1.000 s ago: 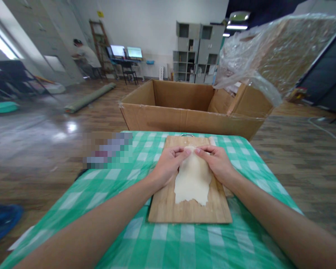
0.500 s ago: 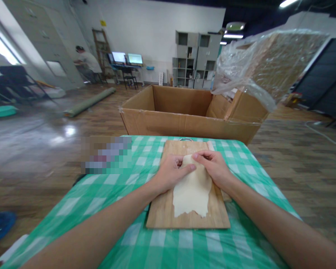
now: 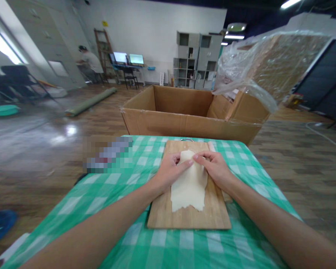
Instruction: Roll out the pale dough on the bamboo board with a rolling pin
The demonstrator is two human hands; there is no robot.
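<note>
A thin, pale sheet of dough [image 3: 188, 190] with a ragged near edge hangs over the wooden cutting board [image 3: 217, 216]. My left hand [image 3: 172, 168] grips its upper left side, the thumb lying across the front. At the upper right, my right hand [image 3: 211, 164] pinches the sheet between thumb and fingers. Both thumbs nearly meet near the top of the dough. Fingers behind the sheet are hidden. Whether the lower part of the dough rests on the board or hangs just above it, I cannot tell.
The board lies on a table with a green and white checked cloth [image 3: 140, 246]. A blurred-out object [image 3: 109, 155] is at the table's left edge. Beyond the table stands a large open cardboard box [image 3: 184, 123], with plastic-wrapped cardboard [image 3: 282, 63] at its right. A person [image 3: 91, 63] sits far left.
The dough sheet has shifted slightly up and left on the board, its near edge now farther from me. Both hands keep their hold, with the left thumb a little higher.
</note>
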